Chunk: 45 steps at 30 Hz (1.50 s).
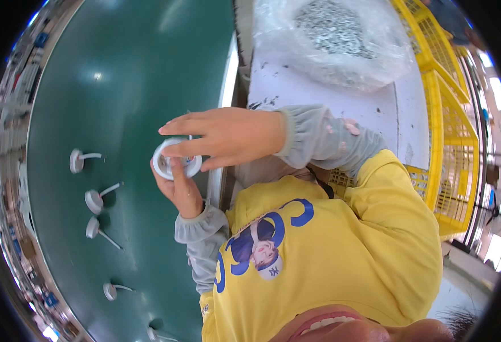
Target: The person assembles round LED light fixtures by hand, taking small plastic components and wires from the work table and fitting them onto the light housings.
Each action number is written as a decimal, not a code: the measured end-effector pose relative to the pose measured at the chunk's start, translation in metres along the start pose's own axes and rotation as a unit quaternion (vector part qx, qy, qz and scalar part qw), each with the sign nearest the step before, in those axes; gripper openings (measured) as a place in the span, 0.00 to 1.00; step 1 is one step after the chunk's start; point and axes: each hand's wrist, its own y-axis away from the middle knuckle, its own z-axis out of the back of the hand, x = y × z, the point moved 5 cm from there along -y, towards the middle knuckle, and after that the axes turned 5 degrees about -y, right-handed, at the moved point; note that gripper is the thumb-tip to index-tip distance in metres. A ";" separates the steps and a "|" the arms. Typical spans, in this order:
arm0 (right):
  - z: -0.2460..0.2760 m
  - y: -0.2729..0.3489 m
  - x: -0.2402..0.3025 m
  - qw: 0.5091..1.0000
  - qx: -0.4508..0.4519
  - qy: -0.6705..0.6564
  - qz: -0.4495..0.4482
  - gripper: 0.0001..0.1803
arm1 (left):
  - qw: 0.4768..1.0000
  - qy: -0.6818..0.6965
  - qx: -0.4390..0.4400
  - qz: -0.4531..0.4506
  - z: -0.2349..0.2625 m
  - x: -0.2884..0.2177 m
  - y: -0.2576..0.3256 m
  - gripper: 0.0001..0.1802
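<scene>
A yellow top, loose and creased, has big curved blue lettering across the chest – and a printed figure in a white cap. Pale grey sleeve covers go over both forearms: the right cover carries pink patches and gathers at the wrist; the left cover ends in a frilled cuff.

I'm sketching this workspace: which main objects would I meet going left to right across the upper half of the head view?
White stemmed disc → held white round part → clear bag of small silvery pieces → yellow crate.
</scene>
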 end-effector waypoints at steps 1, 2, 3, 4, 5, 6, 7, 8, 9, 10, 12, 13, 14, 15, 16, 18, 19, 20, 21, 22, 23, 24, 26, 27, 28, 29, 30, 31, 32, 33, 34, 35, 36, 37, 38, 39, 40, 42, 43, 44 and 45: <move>0.021 0.009 0.001 1.000 -0.028 -0.003 -0.001 0.24 | 0.999 -0.018 0.023 -0.017 0.000 0.000 -0.002 0.18; 0.045 0.018 0.003 0.998 -0.056 -0.007 0.001 0.24 | 0.998 -0.036 0.044 -0.034 -0.002 -0.001 -0.004 0.17; 0.077 0.030 0.001 0.993 -0.073 -0.025 -0.093 0.22 | 0.997 -0.029 0.057 -0.035 -0.004 0.002 -0.006 0.17; 0.108 0.052 -0.013 0.983 -0.159 0.047 -0.075 0.18 | 0.997 -0.020 0.064 -0.026 -0.009 0.002 -0.007 0.16; 0.135 0.077 -0.033 0.962 -0.185 0.027 -0.201 0.16 | 0.997 -0.013 0.068 -0.017 -0.013 0.004 -0.009 0.16; 0.159 0.103 -0.056 0.953 -0.194 0.097 -0.213 0.11 | 0.998 0.033 0.059 0.001 -0.020 0.006 -0.009 0.15; 0.176 0.124 -0.073 0.939 -0.185 0.163 -0.240 0.09 | 0.997 0.036 0.065 0.001 -0.025 0.005 -0.008 0.15; 0.186 0.151 -0.096 0.915 -0.154 0.231 -0.292 0.10 | 0.992 0.089 0.091 0.023 -0.031 0.006 -0.007 0.16; 0.193 0.177 -0.118 0.900 -0.145 0.224 -0.346 0.11 | 0.982 0.141 0.114 0.045 -0.036 0.008 -0.006 0.16; 0.193 0.194 -0.135 0.882 -0.135 0.216 -0.396 0.11 | 0.984 0.133 0.109 0.049 -0.040 0.007 -0.004 0.16; 0.182 0.208 -0.145 0.885 -0.106 0.215 -0.399 0.11 | 0.984 0.124 0.112 0.055 -0.043 0.012 -0.005 0.16; 0.175 0.212 -0.151 0.889 -0.073 0.207 -0.401 0.11 | 0.986 0.112 0.107 0.063 -0.040 0.017 -0.003 0.16; 0.170 0.214 -0.155 0.897 -0.058 0.197 -0.391 0.10 | 0.984 0.102 0.127 0.075 -0.036 0.023 -0.002 0.17; 0.166 0.216 -0.159 0.893 -0.062 0.203 -0.398 0.10 | 0.984 0.105 0.117 0.083 -0.031 0.027 0.000 0.16; 0.161 0.208 -0.164 0.898 -0.052 0.219 -0.377 0.10 | 0.983 0.110 0.115 0.095 -0.026 0.028 0.002 0.15; 0.164 0.200 -0.163 0.897 -0.050 0.245 -0.364 0.09 | 0.981 0.112 0.114 0.111 -0.025 0.028 0.006 0.15; 0.162 0.197 -0.163 0.896 -0.041 0.210 -0.389 0.08 | 0.979 0.114 0.125 0.111 -0.026 0.027 0.008 0.15; 0.162 0.197 -0.162 0.894 -0.032 0.172 -0.412 0.08 | 0.979 0.108 0.113 0.133 -0.026 0.030 0.009 0.15; 0.164 0.199 -0.162 0.892 -0.038 0.178 -0.414 0.08 | 0.978 0.102 0.099 0.154 -0.026 0.032 0.010 0.15; 0.164 0.203 -0.163 0.888 -0.050 0.173 -0.423 0.08 | 0.974 0.106 0.090 0.178 -0.028 0.032 0.013 0.14; 0.164 0.207 -0.165 0.884 -0.061 0.167 -0.432 0.09 | 0.974 0.106 0.094 0.177 -0.027 0.033 0.012 0.14; 0.166 0.209 -0.165 0.889 -0.054 0.183 -0.417 0.08 | 0.969 0.105 0.122 0.187 -0.028 0.036 0.011 0.14; 0.167 0.205 -0.158 0.889 -0.071 0.180 -0.414 0.08 | 0.959 0.119 0.156 0.206 -0.027 0.039 0.013 0.13; 0.170 0.203 -0.154 0.888 -0.089 0.179 -0.414 0.08 | 0.959 0.119 0.153 0.206 -0.025 0.039 0.013 0.13; 0.173 0.199 -0.150 0.889 -0.087 0.177 -0.413 0.08 | 0.955 0.109 0.154 0.228 -0.025 0.039 0.014 0.13; 0.179 0.198 -0.148 0.869 -0.095 0.176 -0.453 0.08 | 0.951 0.100 0.155 0.249 -0.025 0.039 0.015 0.13; 0.181 0.200 -0.149 0.846 -0.102 0.176 -0.492 0.08 | 0.951 0.105 0.156 0.247 -0.025 0.037 0.015 0.13; 0.182 0.203 -0.152 0.843 -0.105 0.179 -0.496 0.08 | 0.949 0.105 0.162 0.249 -0.023 0.039 0.014 0.13; 0.184 0.207 -0.158 0.858 -0.110 0.202 -0.460 0.08 | 0.942 0.108 0.191 0.252 -0.023 0.041 0.014 0.13; 0.185 0.214 -0.160 0.871 -0.114 0.224 -0.422 0.08 | 0.935 0.111 0.220 0.256 -0.025 0.044 0.014 0.14; 0.185 0.210 -0.158 0.872 -0.113 0.223 -0.422 0.08 | 0.941 0.092 0.209 0.249 -0.021 0.043 0.013 0.14; 0.184 0.205 -0.156 0.881 -0.116 0.202 -0.412 0.07 | 0.942 0.091 0.207 0.249 -0.019 0.048 0.014 0.14; 0.182 0.200 -0.155 0.890 -0.119 0.179 -0.402 0.07 | 0.952 0.068 0.175 0.241 -0.012 0.057 0.014 0.14; 0.180 0.199 -0.153 0.892 -0.116 0.176 -0.399 0.07 | 0.962 0.045 0.140 0.232 -0.007 0.061 0.012 0.14; 0.181 0.200 -0.151 0.894 -0.144 0.177 -0.385 0.07 | 0.961 0.034 0.140 0.237 -0.007 0.060 0.013 0.15; 0.180 0.200 -0.148 0.896 -0.171 0.176 -0.370 0.07 | 0.960 0.024 0.135 0.246 -0.008 0.059 0.014 0.15; 0.176 0.189 -0.141 0.901 -0.184 0.142 -0.367 0.07 | 0.959 0.027 0.137 0.247 -0.007 0.056 0.015 0.15; 0.172 0.170 -0.114 0.902 -0.197 0.087 -0.374 0.06 | 0.956 0.031 0.151 0.248 -0.010 0.058 0.015 0.15; 0.169 0.163 -0.104 0.901 -0.196 0.064 -0.382 0.06 | 0.953 0.040 0.152 0.259 -0.016 0.054 0.016 0.15; 0.165 0.158 -0.098 0.906 -0.186 0.051 -0.376 0.06 | 0.954 0.039 0.148 0.257 -0.017 0.055 0.015 0.14; 0.162 0.154 -0.094 0.908 -0.187 0.057 -0.370 0.06 | 0.955 0.039 0.145 0.256 -0.016 0.056 0.015 0.14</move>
